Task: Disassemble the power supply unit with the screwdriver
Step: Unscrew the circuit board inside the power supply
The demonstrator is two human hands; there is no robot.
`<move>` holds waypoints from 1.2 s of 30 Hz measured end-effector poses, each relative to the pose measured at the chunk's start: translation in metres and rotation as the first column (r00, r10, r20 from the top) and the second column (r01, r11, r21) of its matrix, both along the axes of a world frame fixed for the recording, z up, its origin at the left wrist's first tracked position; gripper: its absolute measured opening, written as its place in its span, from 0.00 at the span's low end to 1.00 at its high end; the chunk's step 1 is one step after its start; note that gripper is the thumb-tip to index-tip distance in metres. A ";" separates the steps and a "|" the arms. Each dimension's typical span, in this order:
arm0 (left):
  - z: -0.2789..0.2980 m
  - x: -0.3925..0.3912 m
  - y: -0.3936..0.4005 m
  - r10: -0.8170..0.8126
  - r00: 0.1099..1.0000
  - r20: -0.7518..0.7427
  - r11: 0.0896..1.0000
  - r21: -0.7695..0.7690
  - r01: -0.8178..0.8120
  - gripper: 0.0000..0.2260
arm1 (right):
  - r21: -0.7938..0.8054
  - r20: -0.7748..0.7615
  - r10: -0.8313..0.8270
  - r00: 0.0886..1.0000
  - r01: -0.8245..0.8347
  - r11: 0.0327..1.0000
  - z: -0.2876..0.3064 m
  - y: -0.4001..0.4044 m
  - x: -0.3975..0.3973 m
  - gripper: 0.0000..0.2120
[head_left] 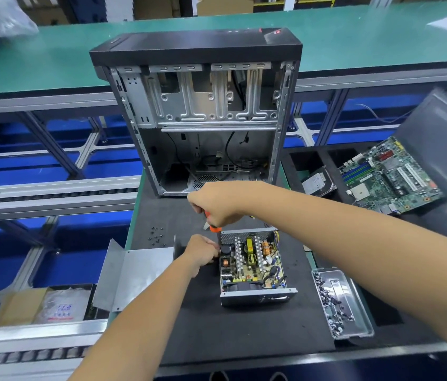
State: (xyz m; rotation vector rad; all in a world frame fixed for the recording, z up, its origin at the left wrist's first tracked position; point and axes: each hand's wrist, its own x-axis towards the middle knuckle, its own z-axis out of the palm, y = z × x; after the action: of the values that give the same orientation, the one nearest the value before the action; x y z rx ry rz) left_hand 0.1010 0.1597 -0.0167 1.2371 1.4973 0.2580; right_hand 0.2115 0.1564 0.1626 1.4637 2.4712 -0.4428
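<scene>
Right hand (218,206) grips orange screwdriver (212,225) above open power supply unit (252,266); left hand (203,253), fingers curled, touches unit's left wall.

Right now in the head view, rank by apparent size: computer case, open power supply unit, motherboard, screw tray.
1. computer case
2. motherboard
3. power supply unit
4. screw tray
Motherboard versus power supply unit is unsure: similar size.

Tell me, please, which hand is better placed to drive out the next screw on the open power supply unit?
The right hand: it already grips the orange-handled screwdriver above the open grey metal power supply unit, at its far left corner. The left hand rests against the unit's left side, seemingly steadying it.
</scene>
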 end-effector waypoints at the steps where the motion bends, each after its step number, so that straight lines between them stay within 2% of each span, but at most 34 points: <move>1: 0.000 0.000 -0.001 0.001 1.000 0.005 1.000 -0.001 -0.001 0.09 | -0.018 -0.038 0.004 0.999 -0.005 1.000 0.002 -0.001 0.002 0.10; 4: 0.001 0.000 -0.001 -0.001 1.000 0.015 1.000 -0.008 0.001 0.09 | -0.049 -0.083 -0.013 0.996 0.009 0.999 0.002 -0.001 0.005 0.10; 6: 0.003 0.000 -0.001 0.005 1.000 0.019 1.000 -0.015 -0.005 0.10 | -0.028 -0.051 -0.040 0.998 0.039 0.999 -0.001 -0.002 0.004 0.09; 9: 0.003 -0.001 -0.001 0.017 1.000 0.023 0.999 -0.029 -0.016 0.10 | 0.120 0.214 -0.016 0.977 -0.010 0.993 -0.003 -0.005 0.001 0.13; 10: 0.004 -0.001 0.000 0.022 0.999 0.027 0.999 -0.033 -0.021 0.10 | 0.138 0.237 -0.006 0.972 -0.027 0.990 -0.004 -0.005 -0.001 0.12; 13: 0.003 -0.001 -0.001 0.023 0.999 0.032 0.999 -0.039 -0.022 0.09 | 0.073 0.108 -0.019 0.994 0.011 0.997 -0.003 -0.003 0.000 0.06; 16: 0.004 -0.001 0.000 0.025 0.999 0.033 0.999 -0.033 -0.024 0.10 | -0.021 -0.010 -0.022 1.000 0.022 1.000 0.002 -0.001 0.003 0.09; 19: 0.003 -0.001 0.000 0.026 0.999 0.035 0.999 -0.036 -0.025 0.10 | -0.059 0.000 -0.062 0.998 0.062 0.996 0.001 0.000 0.005 0.07; 21: 0.002 -0.001 0.000 0.025 0.999 0.033 0.999 -0.038 -0.024 0.10 | -0.002 0.092 -0.079 0.993 0.079 0.997 0.002 0.000 0.006 0.09; 24: 0.001 -0.002 0.000 0.024 0.999 0.027 0.999 -0.039 -0.023 0.10 | 0.073 0.240 0.000 0.971 -0.018 0.997 0.000 0.000 0.002 0.12; 28: 0.002 -0.001 0.001 0.020 0.999 0.026 0.999 -0.043 -0.019 0.09 | 0.008 0.114 -0.024 0.993 0.023 1.000 0.000 0.002 0.001 0.05; 30: 0.003 -0.002 0.000 0.023 0.999 0.034 0.999 -0.044 -0.022 0.10 | -0.018 0.041 0.008 0.999 -0.008 1.000 0.004 0.003 0.007 0.10; 32: 0.003 -0.002 0.000 0.024 0.999 0.045 0.999 -0.046 -0.022 0.10 | -0.051 -0.025 0.033 0.999 -0.034 0.998 0.008 0.004 0.013 0.11; 36: 0.005 -0.001 -0.001 0.023 0.998 0.054 0.998 -0.052 -0.020 0.11 | -0.073 -0.021 0.013 1.000 -0.014 0.997 0.003 0.003 0.012 0.10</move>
State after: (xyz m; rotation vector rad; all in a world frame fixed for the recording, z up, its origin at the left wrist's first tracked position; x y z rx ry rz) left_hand 0.1002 0.1588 -0.0117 1.1649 1.4623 0.2647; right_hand 0.2235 0.1592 0.1660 1.4202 2.4511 -0.5425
